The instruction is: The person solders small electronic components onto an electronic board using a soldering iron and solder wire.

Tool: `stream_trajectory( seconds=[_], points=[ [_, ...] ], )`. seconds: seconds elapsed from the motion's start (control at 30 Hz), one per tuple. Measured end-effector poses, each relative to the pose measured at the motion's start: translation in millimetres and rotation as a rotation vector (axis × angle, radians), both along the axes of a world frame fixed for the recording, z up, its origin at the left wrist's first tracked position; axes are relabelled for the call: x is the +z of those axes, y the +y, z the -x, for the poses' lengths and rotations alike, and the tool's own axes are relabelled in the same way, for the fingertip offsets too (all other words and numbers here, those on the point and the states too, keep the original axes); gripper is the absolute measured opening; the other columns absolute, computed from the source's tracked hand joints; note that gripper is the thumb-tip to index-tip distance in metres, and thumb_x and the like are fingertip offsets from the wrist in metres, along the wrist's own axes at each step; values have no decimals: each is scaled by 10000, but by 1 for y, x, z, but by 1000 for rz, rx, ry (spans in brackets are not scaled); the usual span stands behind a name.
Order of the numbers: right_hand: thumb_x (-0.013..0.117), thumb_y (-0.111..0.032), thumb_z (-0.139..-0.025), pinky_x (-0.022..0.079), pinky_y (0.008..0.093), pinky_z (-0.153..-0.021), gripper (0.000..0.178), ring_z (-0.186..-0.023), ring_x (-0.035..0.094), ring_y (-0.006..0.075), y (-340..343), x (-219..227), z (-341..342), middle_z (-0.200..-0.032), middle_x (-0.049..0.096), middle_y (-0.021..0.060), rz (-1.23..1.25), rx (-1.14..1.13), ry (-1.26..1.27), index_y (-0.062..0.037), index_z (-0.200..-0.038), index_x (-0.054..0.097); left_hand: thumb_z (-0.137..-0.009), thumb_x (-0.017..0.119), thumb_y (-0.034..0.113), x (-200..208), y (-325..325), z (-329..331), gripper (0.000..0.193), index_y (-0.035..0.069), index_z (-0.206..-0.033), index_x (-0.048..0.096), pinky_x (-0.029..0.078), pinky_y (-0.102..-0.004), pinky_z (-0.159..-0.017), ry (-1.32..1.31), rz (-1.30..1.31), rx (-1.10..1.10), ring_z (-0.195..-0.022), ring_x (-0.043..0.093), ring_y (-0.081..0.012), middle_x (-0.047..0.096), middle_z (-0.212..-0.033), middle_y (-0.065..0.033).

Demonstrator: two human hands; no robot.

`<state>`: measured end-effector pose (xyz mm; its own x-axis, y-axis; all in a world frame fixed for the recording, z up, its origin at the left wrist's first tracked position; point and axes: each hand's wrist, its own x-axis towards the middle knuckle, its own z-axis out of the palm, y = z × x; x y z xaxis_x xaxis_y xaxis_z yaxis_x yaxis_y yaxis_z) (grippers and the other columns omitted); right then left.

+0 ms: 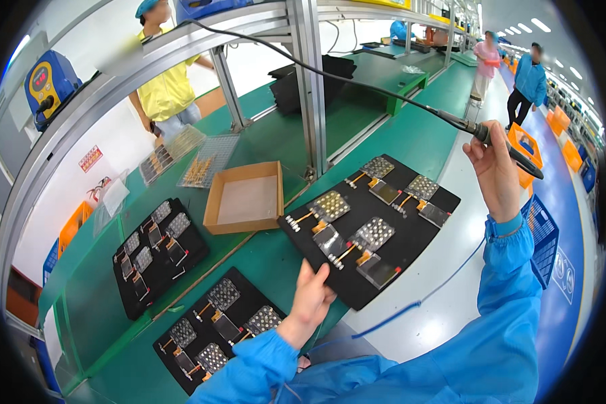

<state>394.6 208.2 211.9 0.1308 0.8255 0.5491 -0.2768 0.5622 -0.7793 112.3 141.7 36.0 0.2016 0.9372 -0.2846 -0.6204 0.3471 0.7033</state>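
My left hand (310, 296) is meeting the near edge of the black foam tray (411, 236); I cannot tell whether I am pinching or pushing it. Right of the tray, my right hand (495, 165) is gripping a corded handpiece (525, 163). The tray is jutting past the green bench (262, 257), so a tilt could be spilling its parts, and a sagging cable (444, 116) could be snagging them. It is carrying dotted squares (375, 233), display modules (384, 192) and orange ribbons (347, 253). Left of it, a second foam tray (245, 303) and, farther, a third (172, 285) are bearing similar sets. Beyond its left corner, a cardboard box (242, 227) is showing its pale bottom; farther, one clear tray (223, 148) is holding gold-coloured pieces (198, 170), another (186, 142) darker ones (156, 161).
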Motion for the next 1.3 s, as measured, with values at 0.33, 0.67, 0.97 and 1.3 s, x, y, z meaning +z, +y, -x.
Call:
stream_trajectory(
  seconds=[0.33,0.67,0.97,1.3],
  points=[
    [454,-251,-955,411,330,-905,228,-798,494,72,37,-42,22,-880,516,-15,58,189,35,-62,-1060,527,-929,496,230,-60,45,-7,225,115,-1102,408,309,-253,-374,275,94,136,-447,407,-94,509,-701,-14],
    [416,-287,-969,409,297,-864,219,-751,439,66,-9,-89,96,-851,460,2,216,223,-4,-78,-965,482,-920,456,83,99,-110,128,382,115,-1290,367,260,-142,-395,506,-66,289,-470,326,23,568,-1181,-154],
    [517,-285,-921,411,268,-776,193,-766,470,104,-39,-130,208,-819,490,10,457,362,147,-96,-932,482,-866,543,41,137,-122,270,122,-32,-953,588,472,-255,-648,1519,-222,711,-809,612,-153,649,-873,-106],
    [501,-239,-926,353,265,-688,198,-701,408,119,-13,-122,232,-742,435,27,380,155,98,-55,-897,435,-769,592,121,45,154,297,139,13,-824,659,493,-382,-691,1829,-294,425,-794,636,-319,648,-798,-182]
  ],
)
